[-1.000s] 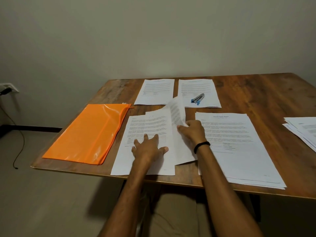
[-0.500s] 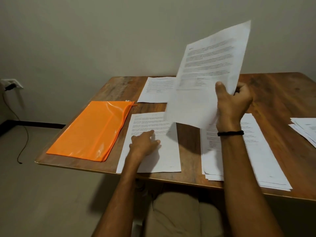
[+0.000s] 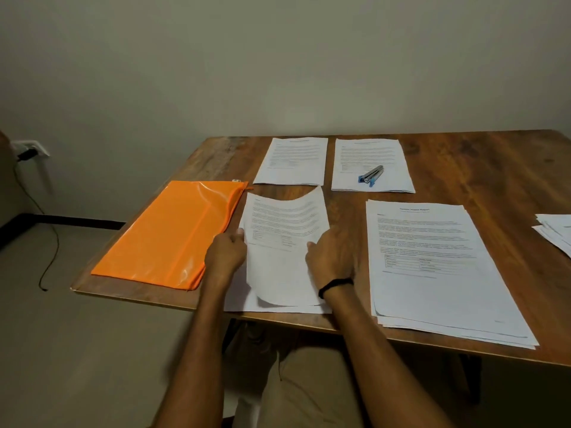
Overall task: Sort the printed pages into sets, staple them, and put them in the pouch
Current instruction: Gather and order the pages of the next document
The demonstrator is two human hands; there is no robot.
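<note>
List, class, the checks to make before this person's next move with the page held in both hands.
1. The left hand and right hand hold the sheet: ok.
2. The sheet lies flat on the set below: not ok, it bows.
3. The stapler is free, on the far pile: ok.
4. The pouch is unzipped: cannot tell.

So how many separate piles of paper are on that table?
5. Far-left pile; far-right pile under the stapler; near pile between left hand and right hand; large pile beside it; edge pile, cropped at right. Others may lie offscreen.
</note>
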